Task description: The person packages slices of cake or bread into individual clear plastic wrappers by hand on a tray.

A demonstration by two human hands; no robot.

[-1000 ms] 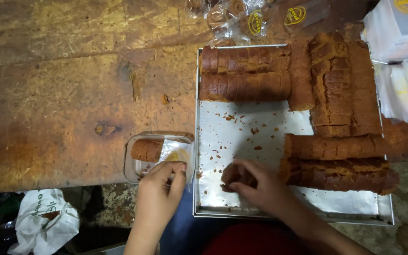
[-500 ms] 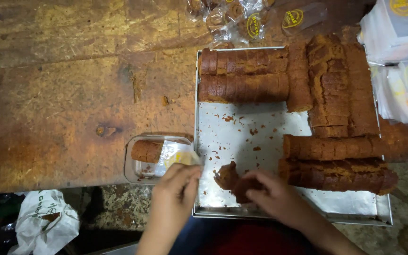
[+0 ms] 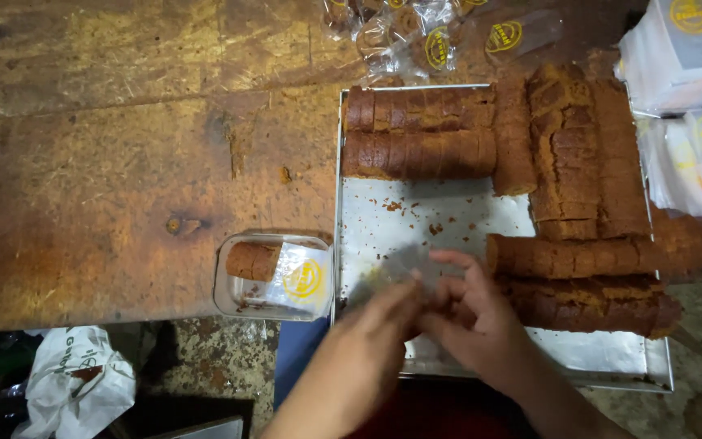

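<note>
Looking down from the head camera, I see my left hand [image 3: 375, 329] and right hand [image 3: 469, 313] meeting over the near part of the metal baking tray [image 3: 611, 362]. Both pinch a thin clear plastic wrapper [image 3: 396, 272] between the fingertips; motion blur keeps me from telling whether a cake slice sits inside it. Just right of my right hand lie two long brown cake logs [image 3: 578, 276], side by side across the tray. Farther off, two sliced cake logs [image 3: 416, 134] rest along the tray's far edge, with more sliced cake [image 3: 570, 146] stacked lengthwise at the far right corner. Crumbs dot the bare tray floor between them. Left of the tray, close beside my left hand, a clear plastic container [image 3: 241, 305] stands on the worn wooden table [image 3: 123, 146], holding one cake slice [image 3: 252, 261] and a yellow round label [image 3: 303, 278]. Empty labelled wrappers [image 3: 424, 36] lie beyond the tray; white packets [image 3: 688, 89] sit at the far right.
</note>
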